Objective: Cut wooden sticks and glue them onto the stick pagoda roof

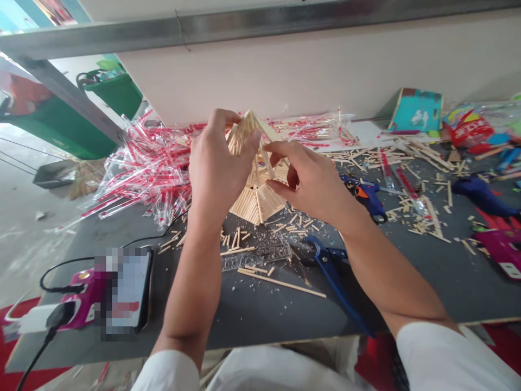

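Left hand: the left hand (217,165) is raised over the table, fingers curled round the top of the stick model (256,179), thumb side pressed on its peak.
Right hand: the right hand (309,182) grips the model from the other side, forefinger stretched along a slanting stick near the peak, thumb below it.
Model: a cone-like frame of thin wooden sticks, held up between both hands, its fanned base hanging just above the table (244,315); whether the base touches the top cannot be told.
Left of model: a heap of red and clear wrappers (150,163) spreads to the table's far left corner and spills past the edge.
Under the hands: loose sticks (280,282), cut ends and a clear ruler (256,256) lie scattered; blue cutters (334,271) lie just right of them, handles running under the right forearm toward the near edge.
Right of model: a blue glue gun (368,198) lies near the right wrist, with more stick litter beyond it.
Near left corner: a phone (126,290) and a pink tool (79,298) with cables sit close to the edge.
Open room: the bare dark strip along the near edge, between the forearms and to the right of the cutters.
Far edge: a pale wall panel (305,70) closes off the table behind the model.
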`<state>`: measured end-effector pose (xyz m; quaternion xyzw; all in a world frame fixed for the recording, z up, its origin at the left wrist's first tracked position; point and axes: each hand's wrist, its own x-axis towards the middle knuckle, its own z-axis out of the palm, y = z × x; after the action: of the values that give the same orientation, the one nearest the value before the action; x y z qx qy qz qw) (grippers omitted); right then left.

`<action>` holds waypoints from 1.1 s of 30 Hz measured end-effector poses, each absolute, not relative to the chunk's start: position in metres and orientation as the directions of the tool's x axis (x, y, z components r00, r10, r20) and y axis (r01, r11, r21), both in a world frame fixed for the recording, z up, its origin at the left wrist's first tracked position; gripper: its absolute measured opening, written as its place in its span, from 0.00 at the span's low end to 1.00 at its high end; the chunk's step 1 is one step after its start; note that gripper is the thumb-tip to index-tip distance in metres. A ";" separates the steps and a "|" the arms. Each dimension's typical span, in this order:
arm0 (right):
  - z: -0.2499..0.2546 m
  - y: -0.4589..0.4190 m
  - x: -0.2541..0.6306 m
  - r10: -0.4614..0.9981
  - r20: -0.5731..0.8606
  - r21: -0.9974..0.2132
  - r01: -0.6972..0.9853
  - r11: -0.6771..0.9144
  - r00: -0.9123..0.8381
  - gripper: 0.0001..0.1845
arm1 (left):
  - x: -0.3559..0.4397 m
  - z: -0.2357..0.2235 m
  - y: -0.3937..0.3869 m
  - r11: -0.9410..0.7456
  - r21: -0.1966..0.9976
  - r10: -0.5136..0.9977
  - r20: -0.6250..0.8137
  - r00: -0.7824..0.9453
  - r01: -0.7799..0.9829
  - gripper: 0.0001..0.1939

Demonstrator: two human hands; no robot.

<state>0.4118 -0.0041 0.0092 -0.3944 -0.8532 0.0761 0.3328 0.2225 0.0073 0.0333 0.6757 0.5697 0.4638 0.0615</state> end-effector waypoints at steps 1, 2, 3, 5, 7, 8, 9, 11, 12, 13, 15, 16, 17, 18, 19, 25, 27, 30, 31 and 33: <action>0.009 -0.004 0.412 0.727 0.503 -0.399 0.621 0.674 -0.466 0.27 | 0.221 0.032 0.008 -0.360 0.601 0.817 0.572 -0.069 0.714 0.11; 0.009 -0.004 0.411 0.730 0.501 -0.406 0.619 0.672 -0.464 0.27 | 0.220 0.031 0.008 -0.374 0.591 0.809 0.585 -0.059 0.715 0.11; 0.009 -0.003 0.411 0.733 0.499 -0.413 0.617 0.670 -0.462 0.27 | 0.218 0.031 0.009 -0.387 0.581 0.803 0.595 -0.049 0.716 0.12; 0.007 -0.002 0.411 0.736 0.502 -0.418 0.618 0.666 -0.454 0.26 | 0.215 0.030 0.009 -0.409 0.565 0.800 0.600 -0.016 0.717 0.14; 0.006 -0.002 0.412 0.737 0.509 -0.416 0.622 0.663 -0.446 0.25 | 0.212 0.030 0.009 -0.421 0.560 0.809 0.587 0.017 0.714 0.18; 0.006 -0.001 0.412 0.736 0.512 -0.412 0.625 0.663 -0.443 0.25 | 0.211 0.030 0.009 -0.422 0.564 0.816 0.578 0.026 0.710 0.21; 0.006 -0.001 0.412 0.736 0.514 -0.410 0.628 0.662 -0.441 0.25 | 0.211 0.030 0.008 -0.421 0.570 0.823 0.567 0.032 0.706 0.23; 0.005 -0.001 0.412 0.737 0.513 -0.409 0.628 0.661 -0.441 0.25 | 0.211 0.031 0.007 -0.416 0.581 0.831 0.555 0.032 0.699 0.24; 0.005 -0.001 0.413 0.735 0.515 -0.411 0.625 0.664 -0.442 0.25 | 0.211 0.031 0.006 -0.415 0.582 0.832 0.554 0.034 0.699 0.24; 0.005 -0.001 0.412 0.732 0.519 -0.413 0.620 0.667 -0.442 0.24 | 0.211 0.031 0.006 -0.417 0.578 0.830 0.556 0.035 0.701 0.24; 0.005 0.000 0.412 0.723 0.530 -0.418 0.606 0.677 -0.443 0.24 | 0.210 0.031 0.005 -0.427 0.566 0.823 0.566 0.044 0.705 0.23; 0.005 0.000 0.412 0.721 0.533 -0.421 0.601 0.680 -0.442 0.24 | 0.210 0.032 0.004 -0.434 0.561 0.820 0.571 0.050 0.705 0.23; 0.005 0.000 0.412 0.722 0.534 -0.423 0.599 0.679 -0.441 0.24 | 0.210 0.032 0.004 -0.440 0.559 0.819 0.571 0.058 0.702 0.24; 0.006 0.000 0.412 0.724 0.531 -0.425 0.601 0.677 -0.440 0.24 | 0.209 0.032 0.004 -0.444 0.560 0.820 0.569 0.064 0.699 0.25; 0.006 0.000 0.413 0.726 0.528 -0.426 0.603 0.675 -0.440 0.24 | 0.209 0.032 0.004 -0.445 0.563 0.822 0.566 0.067 0.696 0.26; 0.010 -0.004 0.413 0.718 0.570 -0.399 0.629 0.667 -0.400 0.19 | 0.209 0.033 0.004 -0.433 0.582 0.835 0.546 0.064 0.688 0.27; 0.011 -0.005 0.412 0.718 0.597 -0.384 0.659 0.647 -0.357 0.12 | 0.209 0.033 0.004 -0.429 0.584 0.837 0.544 0.059 0.689 0.27; 0.010 -0.006 0.409 0.722 0.617 -0.393 0.672 0.628 -0.313 0.07 | 0.209 0.034 0.004 -0.432 0.580 0.831 0.554 0.054 0.691 0.25; 0.009 -0.006 0.408 0.723 0.620 -0.401 0.670 0.625 -0.304 0.07 | 0.209 0.033 0.005 -0.434 0.580 0.829 0.556 0.054 0.689 0.25; 0.008 -0.007 0.405 0.728 0.623 -0.420 0.664 0.619 -0.285 0.07 | 0.209 0.034 0.005 -0.436 0.586 0.830 0.555 0.053 0.683 0.25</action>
<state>0.4052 -0.0068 0.0079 -0.4349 -0.8005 0.0391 0.4105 0.2089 0.0051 0.0336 0.7209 0.5247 0.4452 0.0825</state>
